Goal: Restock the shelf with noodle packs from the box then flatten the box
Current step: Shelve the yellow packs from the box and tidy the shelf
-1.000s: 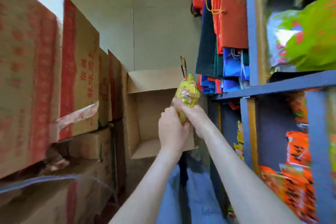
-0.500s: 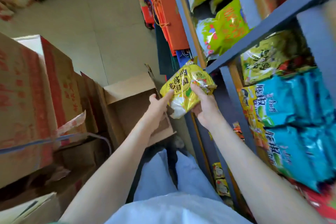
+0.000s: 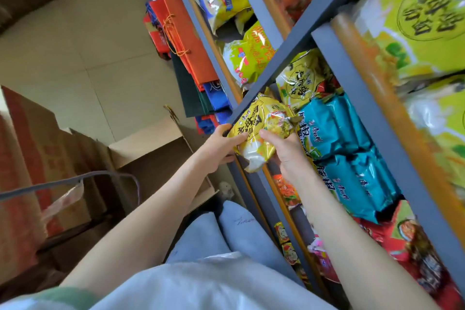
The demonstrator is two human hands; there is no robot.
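Observation:
A yellow noodle pack [image 3: 259, 128] with black lettering is held up at the front edge of the grey shelf [image 3: 284, 55]. My left hand [image 3: 219, 148] grips its left edge, thumb on top. My right hand [image 3: 284, 148] holds its right side from below, fingers curled round it. The pack's top end touches the shelf rail, next to more yellow packs [image 3: 302, 75] and teal packs [image 3: 334, 128] on the shelf. The open cardboard box [image 3: 151, 156] lies on its side below and left of my hands; its inside is in shadow.
Stacked cartons with red print [image 3: 30, 158] stand at the left, with a grey strap [image 3: 75, 181] across them. Red and blue paper bags [image 3: 183, 40] hang beside the shelf. The lower shelves hold red and orange packs [image 3: 289, 191]. Beige tiled floor [image 3: 75, 58] lies beyond.
Both hands have carried the yellow pack from in front of the box up and right to the shelf edge. My view has turned towards the shelf.

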